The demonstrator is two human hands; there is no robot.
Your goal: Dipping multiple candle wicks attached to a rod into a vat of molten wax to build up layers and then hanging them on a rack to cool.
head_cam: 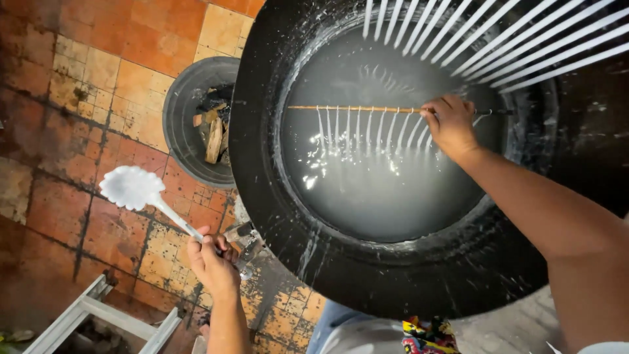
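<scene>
A big black pan [262, 170] holds a pale milky liquid [386, 190]. My right hand [451, 124] grips a thin wooden stick [354, 109] held level over the liquid. Several white strands [367, 128] hang from the stick down into the liquid. My left hand [211, 262] is off to the left of the pan, over the floor. It is closed on the handle of a white ladle [134, 188], whose wax-coated bowl points up and left. More white strands on a rack [472, 39] fan out across the top right.
A smaller dark pot [180, 124] with pieces of wood inside stands on the red tiled floor [78, 98], left of the pan. A metal frame [98, 314] lies at the bottom left. My lap shows at the bottom centre.
</scene>
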